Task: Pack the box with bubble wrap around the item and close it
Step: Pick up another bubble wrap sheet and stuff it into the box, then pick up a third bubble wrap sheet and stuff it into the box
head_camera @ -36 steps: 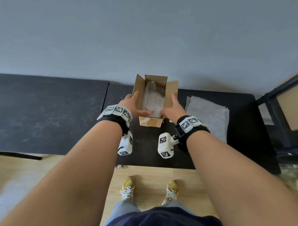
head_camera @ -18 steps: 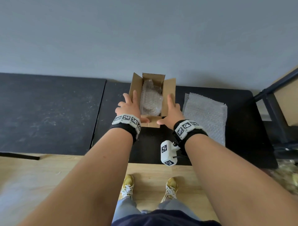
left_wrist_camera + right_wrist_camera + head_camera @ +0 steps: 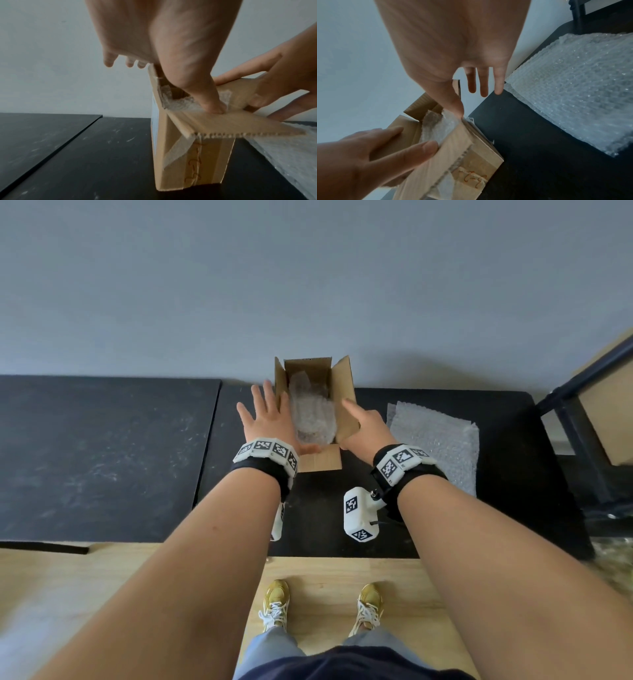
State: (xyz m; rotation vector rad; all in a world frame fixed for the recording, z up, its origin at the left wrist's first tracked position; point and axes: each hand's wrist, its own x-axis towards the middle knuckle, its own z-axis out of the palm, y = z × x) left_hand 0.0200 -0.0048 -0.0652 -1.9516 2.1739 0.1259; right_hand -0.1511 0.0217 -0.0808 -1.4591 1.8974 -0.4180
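At frame centre, the box (image 3: pixel 313 412) stands between both hands: left hand (image 3: pixel 270 419) and right hand (image 3: pixel 366 426) flank its side flaps, fingers (image 3: pixel 262 395) spread straight.

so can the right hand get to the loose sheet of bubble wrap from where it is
Probably yes. The right hand rests open on the box, and the bubble wrap sheet lies flat on the table just to its right, with nothing between them.
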